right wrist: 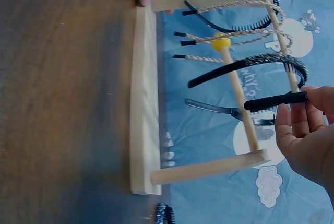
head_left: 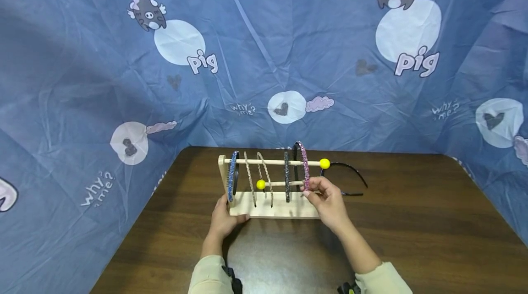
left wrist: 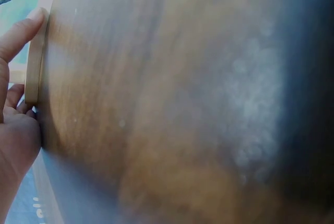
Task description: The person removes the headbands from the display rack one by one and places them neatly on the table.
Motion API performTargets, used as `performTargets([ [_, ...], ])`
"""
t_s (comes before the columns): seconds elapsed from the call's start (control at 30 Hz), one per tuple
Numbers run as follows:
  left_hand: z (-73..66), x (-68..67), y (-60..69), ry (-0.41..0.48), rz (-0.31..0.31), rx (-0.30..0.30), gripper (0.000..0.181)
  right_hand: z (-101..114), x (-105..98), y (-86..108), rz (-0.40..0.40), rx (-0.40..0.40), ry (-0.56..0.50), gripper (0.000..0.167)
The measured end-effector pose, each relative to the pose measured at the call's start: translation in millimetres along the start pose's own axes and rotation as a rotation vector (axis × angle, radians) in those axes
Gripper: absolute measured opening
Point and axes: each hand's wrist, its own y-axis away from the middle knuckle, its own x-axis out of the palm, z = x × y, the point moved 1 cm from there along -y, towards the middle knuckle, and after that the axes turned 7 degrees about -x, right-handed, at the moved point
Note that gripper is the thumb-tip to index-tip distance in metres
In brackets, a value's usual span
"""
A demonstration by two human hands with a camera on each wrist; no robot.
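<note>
Left wrist view crops the rack [left wrist: 35,67] and blurs the tabletop [left wrist: 130,88].

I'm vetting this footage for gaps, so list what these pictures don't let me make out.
Left hand: head view, some fingers are hidden behind the end of the wooden stand.
Loose black headband: head view, partly behind the right hand; right wrist view, cut off by the bottom edge.
Most of the stand: left wrist view, beyond the left edge.
Table: left wrist view, grain blurred.
</note>
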Motion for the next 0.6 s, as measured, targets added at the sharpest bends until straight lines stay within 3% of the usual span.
performTargets([
  [0.23,-1.9,-1.5,1.1,-0.011,0.005,-0.001,0.083,9,-6,-3.4,-0.026,-0.076,0.004,0.017],
  [0.6,-3.1,-1.8,0.4,-0.014,0.002,0.005,0.081,21,-17,-5.3,-0.103,-0.163,-0.082,0.016],
])
